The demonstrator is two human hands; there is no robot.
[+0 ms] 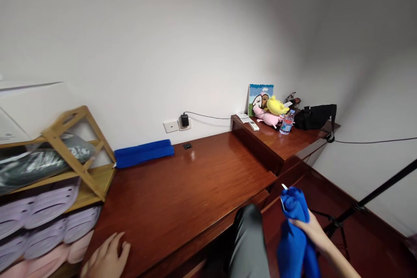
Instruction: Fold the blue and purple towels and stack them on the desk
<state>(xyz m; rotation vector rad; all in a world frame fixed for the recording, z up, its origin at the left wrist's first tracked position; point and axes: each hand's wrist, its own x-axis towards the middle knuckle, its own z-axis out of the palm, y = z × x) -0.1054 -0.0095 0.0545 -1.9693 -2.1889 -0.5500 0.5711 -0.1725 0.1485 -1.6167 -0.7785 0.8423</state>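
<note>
From the head view: right hand (312, 231), fingers closed around a bunched royal-blue fabric cloth (295, 230), which hung below the grip beside a grey trouser leg (249, 243). Left hand (107, 258), open with fingers spread, holding nothing, at the near edge of a glossy reddish-brown wooden desk (182, 191). Just left of that hand, a bamboo shelf rack (97, 180) held rows of lilac plastic slippers (52, 206) and pink slippers (78, 247), with a dark wrapped package (42, 165) on its upper tier. Well ahead of the left hand, a folded blue towel (143, 153) lay on the desk.
</note>
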